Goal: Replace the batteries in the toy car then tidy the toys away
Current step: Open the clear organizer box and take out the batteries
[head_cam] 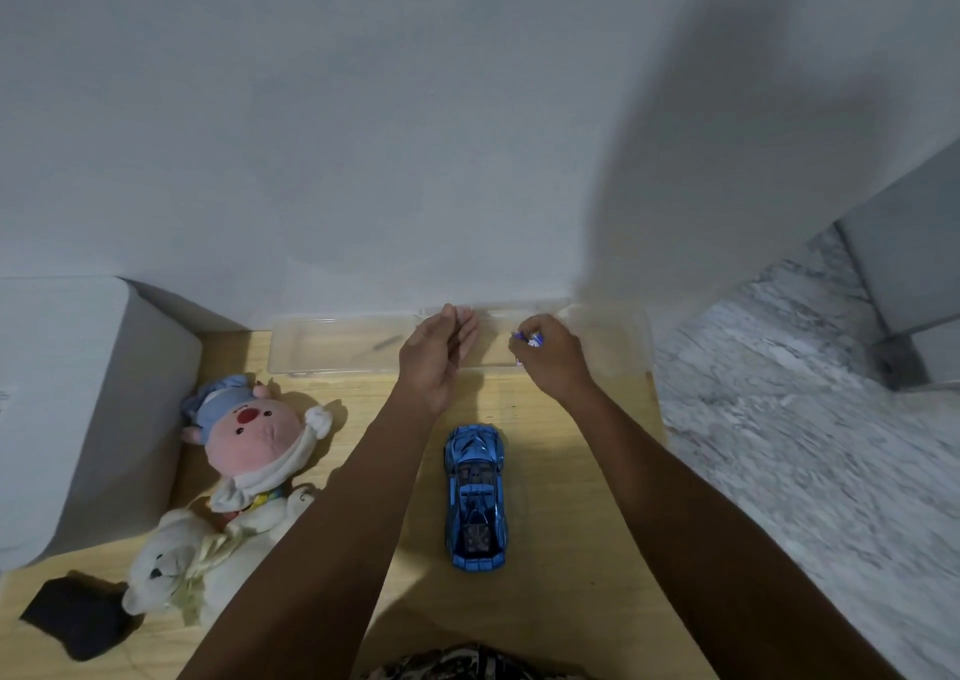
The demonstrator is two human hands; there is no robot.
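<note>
A shiny blue toy car [475, 497] lies on the wooden table [571, 549], nose pointing away from me, between my forearms. Past it, a clear plastic box [332, 347] stands against the wall. My left hand [436, 357] hovers over the box's front rim, fingers loosely curled, holding nothing. My right hand [548, 354] reaches over the box and pinches small blue-and-white batteries [529, 339] in its fingertips. A dark thin object [387, 343] lies inside the box.
A pink plush with a blue hat [254, 432] and a white teddy bear [182, 560] lie on the table's left. A black object [78, 614] sits at the front left corner. A grey cushion [78, 393] flanks the left; marble floor [805, 445] lies right.
</note>
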